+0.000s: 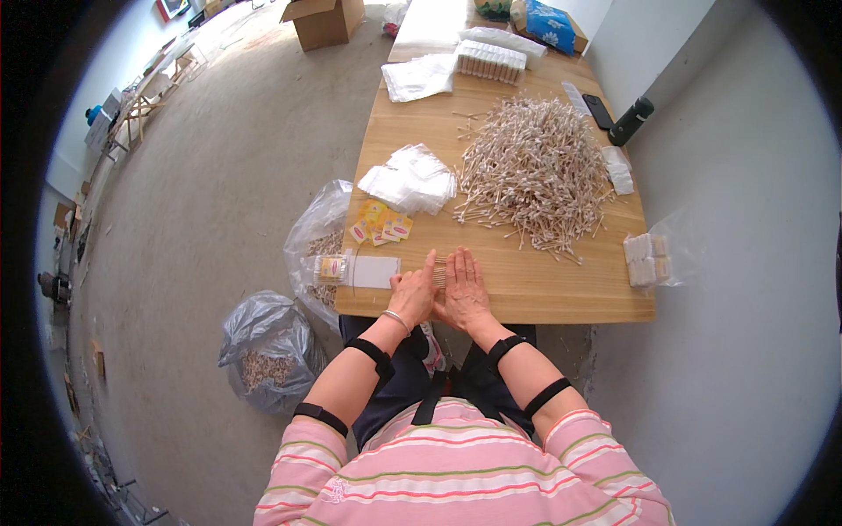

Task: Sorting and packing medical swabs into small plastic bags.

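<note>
The swab heap [539,171] lies on the table [561,289] (right of plastic bags [410,180]).

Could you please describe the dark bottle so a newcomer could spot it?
Start at the wooden table, then look right of the swab heap. Beside the black phone is the bottle: a dark, round cylinder, unlike the flat phone.

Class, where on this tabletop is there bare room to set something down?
Bare tabletop lies between the right hand and the white packs, nearer than the swab pile. A smaller patch lies left of the pile, between the nearer plastic bags and farther plastic bags. The near left is crowded with yellow cards, a white sheet and the left hand.
</note>
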A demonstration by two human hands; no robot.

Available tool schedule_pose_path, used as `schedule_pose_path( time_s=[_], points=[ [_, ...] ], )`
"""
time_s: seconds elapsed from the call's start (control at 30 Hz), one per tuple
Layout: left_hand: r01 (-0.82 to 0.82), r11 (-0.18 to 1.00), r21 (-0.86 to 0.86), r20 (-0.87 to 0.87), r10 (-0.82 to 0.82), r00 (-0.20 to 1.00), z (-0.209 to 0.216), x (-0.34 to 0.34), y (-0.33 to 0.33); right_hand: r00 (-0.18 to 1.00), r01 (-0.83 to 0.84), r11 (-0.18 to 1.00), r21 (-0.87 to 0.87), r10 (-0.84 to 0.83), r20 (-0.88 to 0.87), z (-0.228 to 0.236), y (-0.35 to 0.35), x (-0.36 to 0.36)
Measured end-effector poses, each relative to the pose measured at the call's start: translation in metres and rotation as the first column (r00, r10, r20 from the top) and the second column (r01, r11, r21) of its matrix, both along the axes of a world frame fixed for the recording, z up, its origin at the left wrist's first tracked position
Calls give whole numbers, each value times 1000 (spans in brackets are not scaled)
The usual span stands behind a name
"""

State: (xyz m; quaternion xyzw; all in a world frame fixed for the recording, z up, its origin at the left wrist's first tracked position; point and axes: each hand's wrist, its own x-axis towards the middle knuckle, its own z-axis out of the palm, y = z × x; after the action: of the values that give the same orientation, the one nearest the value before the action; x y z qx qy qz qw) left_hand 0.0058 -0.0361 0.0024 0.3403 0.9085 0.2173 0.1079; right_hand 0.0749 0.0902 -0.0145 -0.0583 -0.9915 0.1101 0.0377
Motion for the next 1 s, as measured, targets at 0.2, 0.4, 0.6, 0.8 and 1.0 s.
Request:
schedule_pose_path(
  time_s=[0.2,0.4,0.6,0.8,1.0],
  points=[
    [9,1000,27,41,-10,999,-2,-4,-2,999,-40,999,-17,40,13,3,-2,5],
    [-22,996,81,53,18,998,1,0,-4,999,-36,999,40,34,41,2,-8,9],
    [-262,760,595,138,225,965,-13,2,10,996,6,999,-31,-3,88,8,-15,7],
    [-427,548,719,483,47,874,-23,0,15,1000,4,999,-48,-3,27,1,-18,4],
    [-487,493,721,562,-6,827,-27,-15,2,1000,-7,997,-81,7,-4,3,-30,-1]
  ],
)
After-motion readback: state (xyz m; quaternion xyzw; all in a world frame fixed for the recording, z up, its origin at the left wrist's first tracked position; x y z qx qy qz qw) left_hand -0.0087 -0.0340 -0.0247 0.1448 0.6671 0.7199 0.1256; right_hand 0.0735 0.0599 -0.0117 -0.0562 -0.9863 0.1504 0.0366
